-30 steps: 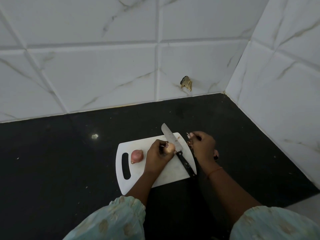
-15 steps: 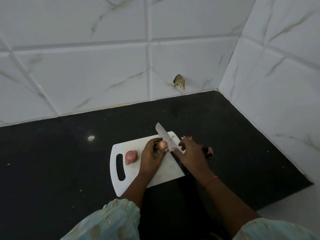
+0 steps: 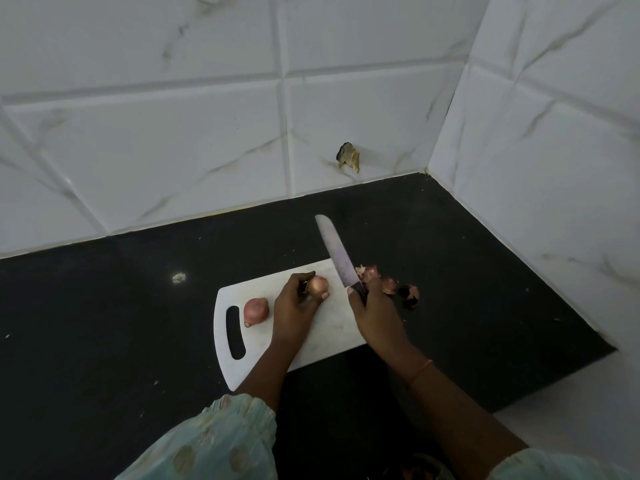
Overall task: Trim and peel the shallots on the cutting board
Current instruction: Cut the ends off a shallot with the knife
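Note:
A white cutting board (image 3: pixel 332 330) lies on the black counter. My left hand (image 3: pixel 298 306) grips a pale shallot (image 3: pixel 317 285) above the board's middle. A second, pinkish unpeeled shallot (image 3: pixel 256 310) rests on the board beside its handle slot. My right hand (image 3: pixel 375 311) is closed around the dark handle of a knife (image 3: pixel 337 254), whose blade points away and up past the board's far edge. Loose shallot skins (image 3: pixel 391 284) lie on the counter just right of the board.
The black counter (image 3: pixel 104 323) runs to white marble-look tiled walls at the back and right, meeting in a corner (image 3: pixel 426 169). A chipped spot (image 3: pixel 348 161) marks the back wall. The counter's front edge shows at the lower right.
My right hand left the skins at the right, came to the knife lying on the board and lifted it by the handle. My left hand kept hold of its shallot.

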### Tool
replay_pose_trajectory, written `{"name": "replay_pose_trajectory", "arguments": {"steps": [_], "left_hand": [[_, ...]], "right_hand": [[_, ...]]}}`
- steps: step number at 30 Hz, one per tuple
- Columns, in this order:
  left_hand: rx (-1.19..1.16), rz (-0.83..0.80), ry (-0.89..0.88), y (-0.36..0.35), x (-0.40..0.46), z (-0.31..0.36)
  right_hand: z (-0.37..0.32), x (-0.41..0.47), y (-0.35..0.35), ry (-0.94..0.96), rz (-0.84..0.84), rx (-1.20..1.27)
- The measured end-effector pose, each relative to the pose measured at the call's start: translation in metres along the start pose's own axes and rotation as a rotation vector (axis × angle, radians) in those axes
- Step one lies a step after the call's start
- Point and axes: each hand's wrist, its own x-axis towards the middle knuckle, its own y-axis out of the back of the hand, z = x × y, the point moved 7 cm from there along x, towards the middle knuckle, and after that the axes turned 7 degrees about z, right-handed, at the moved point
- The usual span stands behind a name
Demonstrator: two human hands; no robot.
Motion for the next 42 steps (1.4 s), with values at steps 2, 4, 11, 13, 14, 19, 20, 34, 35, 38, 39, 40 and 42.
{"name": "replay_pose_trajectory", "arguments": {"steps": [2,4,11,13,14,19,20,34,35,38,39,40,42], "left_hand": [[0.01,-0.01,0.016,-0.001,0.0,-0.001],[0.015,-0.022,0.027,-0.001,0.0,-0.001],[-0.018,-0.005,0.018,-0.001,0.001,-0.001],[-0.028,-0.003,0.022,-0.001,0.001,-0.002],[-0.033,-0.003,0.015,-0.002,0.0,-0.001],[-0.038,0.008,0.009,-0.003,0.0,-0.005],[-0.038,0.012,0.025,-0.003,0.001,-0.006],[-0.025,0.001,-0.019,-0.003,-0.001,-0.003],[-0.02,-0.002,-0.02,-0.004,0.0,-0.003],[-0.011,0.003,-0.008,-0.003,-0.001,-0.003],[-0.013,0.008,-0.003,-0.003,-0.001,-0.003],[-0.018,0.01,-0.002,-0.003,-0.001,-0.003],[-0.025,0.014,-0.01,-0.002,0.0,-0.002]], "right_hand": [[-0.003,-0.006,-0.005,0.022,-0.038,-0.037],[-0.007,-0.01,-0.009,0.053,-0.074,-0.097],[-0.02,-0.015,-0.01,0.145,-0.072,-0.297],[-0.024,-0.013,-0.011,0.156,-0.092,-0.364],[-0.026,-0.012,-0.011,0.16,-0.094,-0.404],[-0.031,-0.015,-0.016,0.162,-0.139,-0.485],[-0.029,-0.017,-0.017,0.156,-0.158,-0.484],[-0.028,-0.001,-0.029,0.195,-0.172,-0.603],[-0.027,-0.001,-0.03,0.188,-0.175,-0.596],[-0.016,-0.007,-0.032,0.183,-0.197,-0.594],[-0.011,-0.01,-0.033,0.171,-0.205,-0.586],[-0.006,-0.013,-0.035,0.151,-0.206,-0.563],[-0.001,-0.015,-0.038,0.116,-0.201,-0.53]]}}
